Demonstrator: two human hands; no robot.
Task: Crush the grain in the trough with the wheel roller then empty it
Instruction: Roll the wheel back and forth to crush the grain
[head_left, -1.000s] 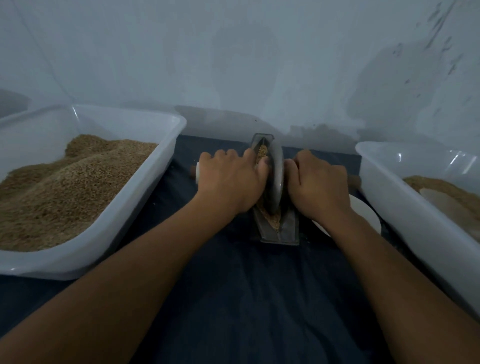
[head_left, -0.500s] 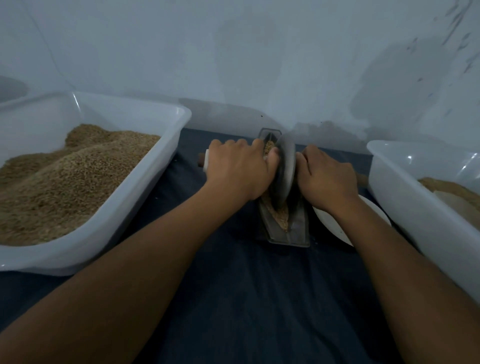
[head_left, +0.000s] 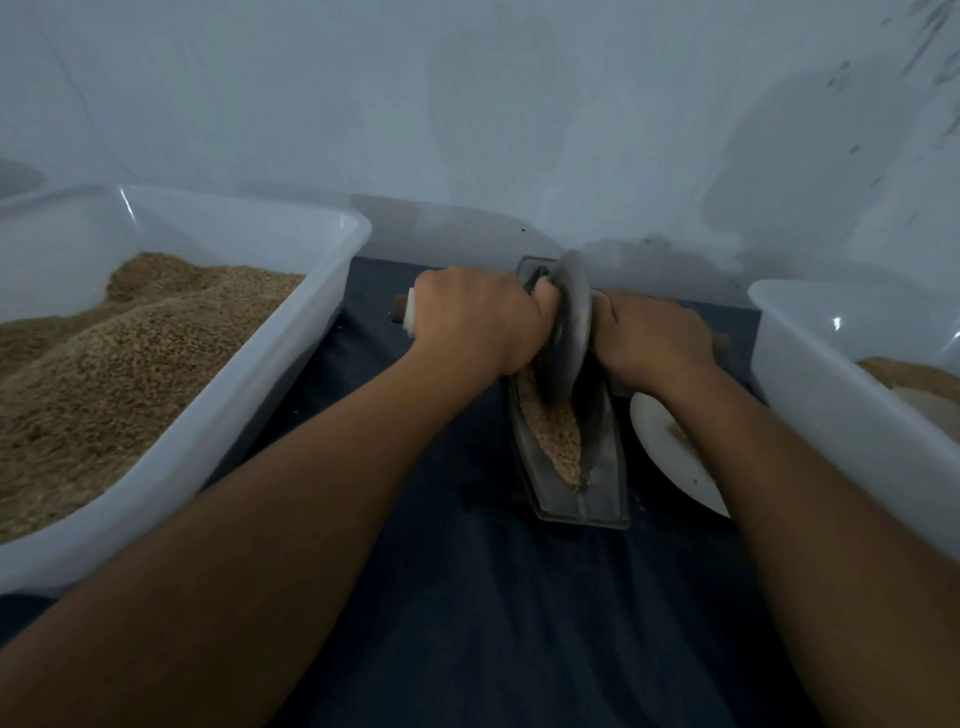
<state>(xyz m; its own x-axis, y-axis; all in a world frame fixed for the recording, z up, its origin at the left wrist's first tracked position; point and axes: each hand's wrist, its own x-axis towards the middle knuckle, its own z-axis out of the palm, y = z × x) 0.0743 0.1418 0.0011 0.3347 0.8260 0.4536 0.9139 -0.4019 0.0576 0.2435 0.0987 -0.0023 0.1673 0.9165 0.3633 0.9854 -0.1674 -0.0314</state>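
A dark metal trough (head_left: 597, 499) lies lengthwise on the dark cloth, with tan grain (head_left: 556, 436) in its groove. The grey wheel roller (head_left: 571, 327) stands upright in the far half of the trough. My left hand (head_left: 478, 322) grips the roller's handle on the left of the wheel; the handle's end (head_left: 404, 315) sticks out past my fist. My right hand (head_left: 649, 338) grips the handle on the right of the wheel, and the handle's tip (head_left: 721, 343) shows beyond it.
A large white tub (head_left: 311, 332) heaped with grain stands on the left. Another white tub (head_left: 810, 374) holding some grain stands on the right. A white plate (head_left: 670, 457) lies between the trough and the right tub. A pale wall rises close behind.
Both hands have pushed the wheel roller away from me along the trough, toward its far end. More grain shows in the near half of the groove.
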